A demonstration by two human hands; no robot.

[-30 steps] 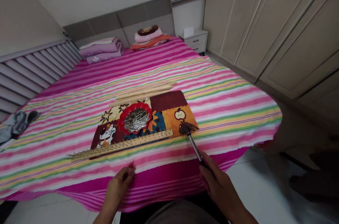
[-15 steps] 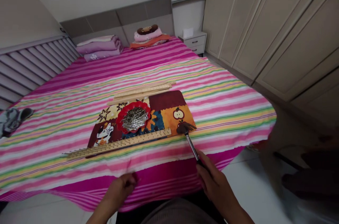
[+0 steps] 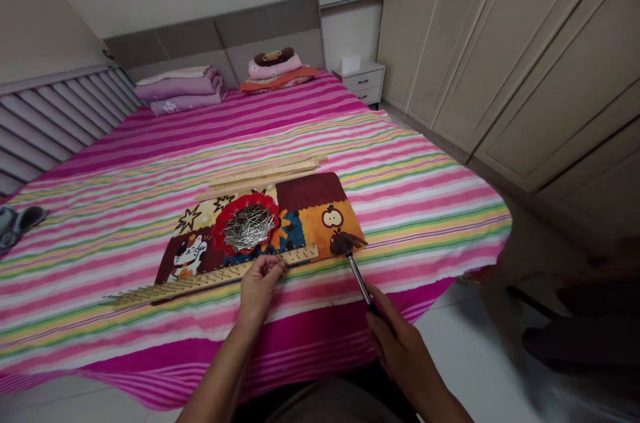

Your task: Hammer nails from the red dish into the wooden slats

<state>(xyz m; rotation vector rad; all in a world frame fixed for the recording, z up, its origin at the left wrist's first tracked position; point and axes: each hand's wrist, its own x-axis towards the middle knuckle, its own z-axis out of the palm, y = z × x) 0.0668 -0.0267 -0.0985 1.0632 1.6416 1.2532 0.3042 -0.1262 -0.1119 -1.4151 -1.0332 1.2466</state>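
A claw hammer (image 3: 360, 278) is gripped by its dark handle in my right hand (image 3: 397, 336); its head rests over the mat's front right corner. My left hand (image 3: 263, 280) has its fingers pinched together at the near edge of a wooden strip (image 3: 227, 274). Whatever sits between those fingertips is hidden. Several nails stand up along the strip, which lies across the front of a patterned mat (image 3: 313, 190). Behind it on the mat, a red scalloped bowl (image 3: 219, 231) holds a heap of loose nails (image 3: 250, 228).
More wooden strips (image 3: 265, 174) lie behind the mat on a striped bedspread (image 3: 400, 183). Folded bedding (image 3: 187, 86) is stacked near the headboard (image 3: 270, 23). A dark grey bundle (image 3: 23, 223) lies at the far left. Wardrobes (image 3: 505, 50) line the right side.
My left hand has moved forward and right from the bed's front edge to the wooden strip. My right hand keeps hold of the hammer in about the same place.
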